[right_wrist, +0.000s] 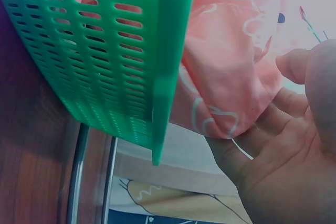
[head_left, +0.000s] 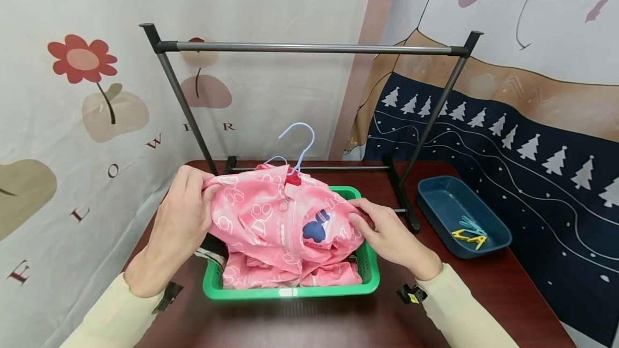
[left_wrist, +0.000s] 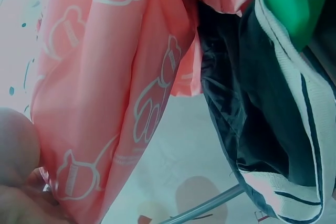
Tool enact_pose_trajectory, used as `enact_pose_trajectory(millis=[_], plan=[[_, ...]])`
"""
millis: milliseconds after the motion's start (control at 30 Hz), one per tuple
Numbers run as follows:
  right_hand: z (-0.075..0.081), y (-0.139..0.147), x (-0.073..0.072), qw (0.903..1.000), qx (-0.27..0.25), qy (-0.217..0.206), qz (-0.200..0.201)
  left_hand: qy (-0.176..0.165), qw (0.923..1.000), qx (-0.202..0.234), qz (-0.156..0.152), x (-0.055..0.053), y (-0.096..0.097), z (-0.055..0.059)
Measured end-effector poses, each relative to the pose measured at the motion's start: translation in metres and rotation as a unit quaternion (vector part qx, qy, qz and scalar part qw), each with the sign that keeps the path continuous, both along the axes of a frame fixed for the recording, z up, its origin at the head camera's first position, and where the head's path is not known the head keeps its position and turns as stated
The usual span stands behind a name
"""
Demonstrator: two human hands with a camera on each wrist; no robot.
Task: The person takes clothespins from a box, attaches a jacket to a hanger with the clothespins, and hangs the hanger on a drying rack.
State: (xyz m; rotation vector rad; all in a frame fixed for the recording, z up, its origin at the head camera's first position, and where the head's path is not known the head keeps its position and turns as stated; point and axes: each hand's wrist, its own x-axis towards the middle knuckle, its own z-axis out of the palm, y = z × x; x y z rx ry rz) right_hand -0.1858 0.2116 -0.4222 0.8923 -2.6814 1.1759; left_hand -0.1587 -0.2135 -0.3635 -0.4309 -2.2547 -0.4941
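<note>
So both hands are on a pink jacket [head_left: 256,224], which sits over a green basket [head_left: 333,290] on the bench [head_left: 319,326], its lower folds inside the rim and its upper part bunched up in front of the person. The bit I'd watch is the jacket against the rack: a pale blue hanger [head_left: 308,146] pokes out of the collar at 12 o'clock, its hook curling over towards 9, and the rack bar [head_left: 309,48] is farther up at 12, well apart from it. Jacket's long axis goes roughly 9 to 3, dipping a touch at the 3 end. Neither hand is clearly nearer, they've got an end each. Left hand [head_left: 181,214] is at the 10 o'clock shoulder, thumb in front, fingers pinching cloth, most of the jacket off to their 4; forearm comes up from 7 with the hand aimed at 1. Right hand [head_left: 387,232] is at the 3 o'clock edge, jacket to its 9, forearm in from 5, hand aimed at 10. Its fingers go behind the cloth with the thumb out front, looks looser, can't tell if it's really gripping. There's also a black garment [left_wrist: 236,82] slung out at the basket's 9 o'clock side.
</note>
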Motion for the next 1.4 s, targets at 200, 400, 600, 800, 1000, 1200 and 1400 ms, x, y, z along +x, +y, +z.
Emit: enact_pose_trajectory(millis=[200, 400, 600, 800, 1000, 1200, 1400], plan=[[0.004, 0.003, -0.004, 0.9999, -0.008, -0.007, -0.005, 0.023, 0.9995, 0.018, -0.006, 0.0, 0.0, 0.002], [0.009, 0.003, -0.007, 0.9996, -0.027, -0.004, -0.008, 0.041, 0.999, 0.018, -0.009, -0.002, 0.0, 0.007], [0.014, 0.001, -0.009, 0.9979, -0.044, 0.046, -0.011, 0.053, 0.9981, 0.026, -0.017, -0.002, 0.0, 0.011], [0.019, -0.002, -0.014, 0.9912, -0.083, 0.1, -0.024, 0.064, 0.9962, 0.046, -0.035, -0.006, 0.0, 0.015], [0.022, -0.005, -0.017, 0.9817, -0.119, 0.142, -0.045, 0.054, 0.994, 0.083, -0.046, -0.007, 0.0, 0.019], [0.021, -0.005, -0.018, 0.9764, -0.137, 0.154, -0.064, -0.016, 0.9931, 0.109, -0.039, -0.001, -0.003, 0.018], [0.021, -0.004, -0.019, 0.9728, -0.153, 0.156, -0.077, -0.096, 0.9909, 0.091, -0.024, 0.003, -0.004, 0.014]])
